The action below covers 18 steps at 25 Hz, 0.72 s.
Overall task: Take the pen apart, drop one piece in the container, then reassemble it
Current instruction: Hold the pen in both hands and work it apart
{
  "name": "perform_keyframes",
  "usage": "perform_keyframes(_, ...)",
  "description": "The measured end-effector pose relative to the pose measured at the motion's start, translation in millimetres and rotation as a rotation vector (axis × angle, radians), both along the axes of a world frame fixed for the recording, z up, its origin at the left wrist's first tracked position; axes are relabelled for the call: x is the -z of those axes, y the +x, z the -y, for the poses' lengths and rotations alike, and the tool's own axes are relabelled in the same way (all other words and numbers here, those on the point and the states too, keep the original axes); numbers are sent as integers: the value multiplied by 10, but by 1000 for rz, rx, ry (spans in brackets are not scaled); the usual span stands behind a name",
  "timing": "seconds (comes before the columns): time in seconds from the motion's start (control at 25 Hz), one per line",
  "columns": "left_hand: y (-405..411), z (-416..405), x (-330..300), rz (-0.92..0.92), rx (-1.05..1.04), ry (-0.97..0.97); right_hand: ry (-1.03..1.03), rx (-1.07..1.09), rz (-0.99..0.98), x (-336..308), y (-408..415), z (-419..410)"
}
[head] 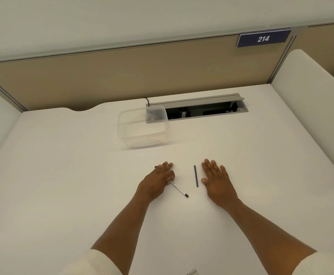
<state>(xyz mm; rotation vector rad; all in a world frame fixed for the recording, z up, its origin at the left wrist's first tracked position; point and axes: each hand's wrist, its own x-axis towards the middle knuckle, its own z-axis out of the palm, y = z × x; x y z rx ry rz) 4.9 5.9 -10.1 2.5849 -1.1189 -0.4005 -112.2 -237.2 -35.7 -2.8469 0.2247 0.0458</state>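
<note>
Nearest: two bare forearms reaching forward over the white desk (63,175), pale sleeves pushed up past the elbows at the bottom edge.

Then the hands. Left hand (158,180) palm down, fingers loosely together and pointing away, resting over the far end of the white pen body (179,189); touching it, though whether pinching or merely lying on it cannot be told. Pen body angled out from under that hand toward the near right, dark tip free on the desk. Right hand (216,180) flat, palm down, fingers spread slightly, holding nothing. Between the two hands, just beside the right hand's thumb but apart from it, a thin dark rod (196,176), probably the pen's inner tube, lying nearly straight away from the viewer.

Judging from this: pen already apart, in at least two pieces. Which stage follows is unclear, either dropping a piece in or putting the pen back together.

Farther off, well apart from both hands: clear plastic container (142,126), tilted, apparently empty, though its transparency makes that hard to confirm. Behind it, an open cable tray (201,110) set in the desk, then a beige partition (122,76) with a blue sign (263,38) reading 214.
</note>
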Motion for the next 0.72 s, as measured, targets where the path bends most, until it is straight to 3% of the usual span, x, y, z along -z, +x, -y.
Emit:
perform_keyframes(0.2,-68,-91,-106,40,-148,-26,210,127,43,-124,69,-103)
perform_keyframes(0.4,-95,-170,-264,100,-233,-51,255,154,354,-391,109,-283)
perform_keyframes(0.72,-289,-214,-434,126,-247,-102,581,120,229,-634,168,-530)
